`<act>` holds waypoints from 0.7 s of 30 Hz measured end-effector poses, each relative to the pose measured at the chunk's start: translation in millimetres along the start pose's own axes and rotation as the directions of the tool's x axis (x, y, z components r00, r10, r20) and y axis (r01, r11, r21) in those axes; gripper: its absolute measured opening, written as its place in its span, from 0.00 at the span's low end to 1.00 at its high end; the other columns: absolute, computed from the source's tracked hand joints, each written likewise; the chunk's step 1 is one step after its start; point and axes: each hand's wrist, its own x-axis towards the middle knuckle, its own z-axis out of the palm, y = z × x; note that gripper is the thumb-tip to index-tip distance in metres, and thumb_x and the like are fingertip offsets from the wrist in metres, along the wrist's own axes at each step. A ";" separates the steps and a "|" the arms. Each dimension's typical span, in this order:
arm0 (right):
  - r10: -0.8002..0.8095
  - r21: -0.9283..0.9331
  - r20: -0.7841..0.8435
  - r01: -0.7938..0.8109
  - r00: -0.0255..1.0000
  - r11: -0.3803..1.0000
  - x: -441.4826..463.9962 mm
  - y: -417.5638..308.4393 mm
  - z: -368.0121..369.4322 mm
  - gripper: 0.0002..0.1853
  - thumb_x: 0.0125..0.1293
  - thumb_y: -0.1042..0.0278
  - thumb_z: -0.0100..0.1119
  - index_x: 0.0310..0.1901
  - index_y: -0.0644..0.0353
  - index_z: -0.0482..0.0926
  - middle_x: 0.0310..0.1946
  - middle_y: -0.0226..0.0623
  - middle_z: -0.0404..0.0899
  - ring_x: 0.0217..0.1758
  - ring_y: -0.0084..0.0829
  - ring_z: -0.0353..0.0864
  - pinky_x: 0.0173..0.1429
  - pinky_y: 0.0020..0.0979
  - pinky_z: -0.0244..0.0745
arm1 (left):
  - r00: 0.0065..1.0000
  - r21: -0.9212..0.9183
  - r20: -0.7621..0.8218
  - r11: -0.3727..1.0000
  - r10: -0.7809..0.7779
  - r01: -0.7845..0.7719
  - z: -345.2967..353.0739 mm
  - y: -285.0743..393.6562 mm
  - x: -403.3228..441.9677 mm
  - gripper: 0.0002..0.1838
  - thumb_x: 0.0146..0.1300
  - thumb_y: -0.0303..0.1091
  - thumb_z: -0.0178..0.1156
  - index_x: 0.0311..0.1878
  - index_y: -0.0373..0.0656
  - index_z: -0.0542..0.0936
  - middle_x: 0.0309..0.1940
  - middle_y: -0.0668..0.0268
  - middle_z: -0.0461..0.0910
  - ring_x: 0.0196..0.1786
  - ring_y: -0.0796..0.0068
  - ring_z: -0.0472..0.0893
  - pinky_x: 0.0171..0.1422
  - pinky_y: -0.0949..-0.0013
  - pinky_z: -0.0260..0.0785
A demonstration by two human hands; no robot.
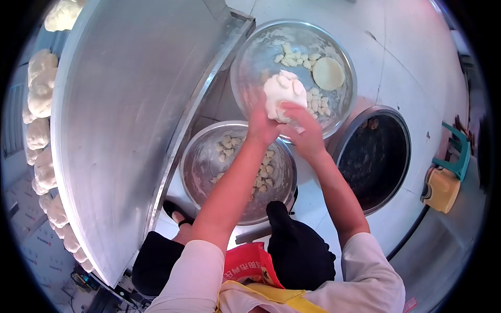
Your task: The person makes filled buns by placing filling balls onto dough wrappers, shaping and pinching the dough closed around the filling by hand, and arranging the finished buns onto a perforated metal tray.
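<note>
A white lump of dough (284,96) is held above the large metal basin (347,104). My left hand (261,120), slightly blurred, grips the lump from its left and near side. The fingers of my right hand (305,130) are curled over its near right edge. Inside that basin lie small dough pieces (297,57) and a round pale disc (328,73). More small dough pieces (263,172) are spread in a second metal basin (195,180), nearer to me and partly hidden under my left forearm.
A steel panel (130,104) stands along the left, with several pale rounded lumps (44,135) beyond it. To the right sits a dark tub (376,156). A green stool (459,151) and a yellow object (442,189) are at the far right on the tiled floor.
</note>
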 end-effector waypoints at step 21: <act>0.350 0.270 -0.058 -0.322 0.935 0.907 38.4 24.6 2.0 0.18 0.67 0.64 0.56 0.56 0.63 0.75 0.47 0.36 0.77 0.43 0.26 0.76 0.49 0.29 0.73 | 0.988 0.702 -0.143 0.696 -0.066 0.148 26.8 8.9 -11.3 0.24 0.64 0.36 0.62 0.60 0.38 0.70 0.53 0.61 0.77 0.55 0.69 0.78 0.58 0.63 0.73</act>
